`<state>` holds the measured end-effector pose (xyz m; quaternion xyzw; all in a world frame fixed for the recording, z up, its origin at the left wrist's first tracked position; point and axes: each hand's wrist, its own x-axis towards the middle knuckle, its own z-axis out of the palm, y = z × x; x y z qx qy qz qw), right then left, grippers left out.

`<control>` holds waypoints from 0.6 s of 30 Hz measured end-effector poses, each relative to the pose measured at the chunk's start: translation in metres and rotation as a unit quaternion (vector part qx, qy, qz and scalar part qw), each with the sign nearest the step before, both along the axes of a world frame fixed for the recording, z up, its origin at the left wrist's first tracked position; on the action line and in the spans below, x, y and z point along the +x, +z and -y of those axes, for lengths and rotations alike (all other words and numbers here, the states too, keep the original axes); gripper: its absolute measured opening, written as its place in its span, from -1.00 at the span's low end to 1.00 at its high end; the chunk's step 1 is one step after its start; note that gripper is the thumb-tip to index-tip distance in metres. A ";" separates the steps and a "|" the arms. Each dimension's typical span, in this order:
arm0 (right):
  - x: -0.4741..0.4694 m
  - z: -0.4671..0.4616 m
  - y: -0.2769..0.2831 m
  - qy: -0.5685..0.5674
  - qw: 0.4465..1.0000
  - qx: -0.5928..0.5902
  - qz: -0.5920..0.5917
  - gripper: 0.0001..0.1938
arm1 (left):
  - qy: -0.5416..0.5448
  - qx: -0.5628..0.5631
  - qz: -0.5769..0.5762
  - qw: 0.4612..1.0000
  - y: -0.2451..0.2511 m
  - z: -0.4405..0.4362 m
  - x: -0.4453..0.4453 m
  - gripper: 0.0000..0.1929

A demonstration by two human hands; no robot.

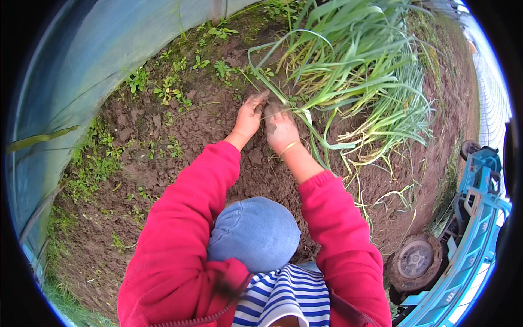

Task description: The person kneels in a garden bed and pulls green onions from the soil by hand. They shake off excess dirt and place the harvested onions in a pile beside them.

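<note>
My left hand (pixel 247 117), its fingers dark with soil, reaches low over the brown ground with its fingertips close to those of my right hand. My right hand (pixel 282 127) is bent downward with curled, muddy fingers. A long green leaf stalk (pixel 279 95) runs right up to the right fingertips; blur hides whether they grip it. Just beyond my right hand lies a large heap of long-leaved green plants (pixel 351 77), which look like leeks or green onions. Some of their leaves trail past my right wrist. Whether the left fingers hold anything is hidden.
Loose, lumpy soil (pixel 196 139) with small weeds (pixel 165 92) spreads around me. Plastic greenhouse sheeting (pixel 81 77) curves along the left. A blue wheeled vehicle (pixel 470 229) with a muddy wheel (pixel 414 259) stands at the right. My denim-covered knee (pixel 255 233) is between my arms.
</note>
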<state>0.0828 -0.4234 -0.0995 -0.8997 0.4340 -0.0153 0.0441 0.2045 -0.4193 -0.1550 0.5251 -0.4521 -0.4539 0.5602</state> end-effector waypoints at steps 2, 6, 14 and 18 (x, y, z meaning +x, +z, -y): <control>0.004 0.025 -0.004 -0.072 0.980 0.063 -0.174 -0.62 | -0.011 0.043 -0.037 0.998 0.001 -0.001 0.007 -0.62; -0.006 0.051 0.019 -0.024 0.939 0.176 -0.294 -0.74 | -0.133 -0.033 0.171 0.976 0.001 0.002 -0.004 -0.62; -0.002 0.039 0.024 0.050 0.944 0.194 -0.264 -0.78 | -0.240 -0.027 0.285 0.928 -0.015 0.021 -0.008 -0.76; -0.001 0.033 0.030 0.032 0.942 0.197 -0.271 -0.77 | -0.177 -0.022 0.276 0.945 -0.013 0.003 -0.021 -0.81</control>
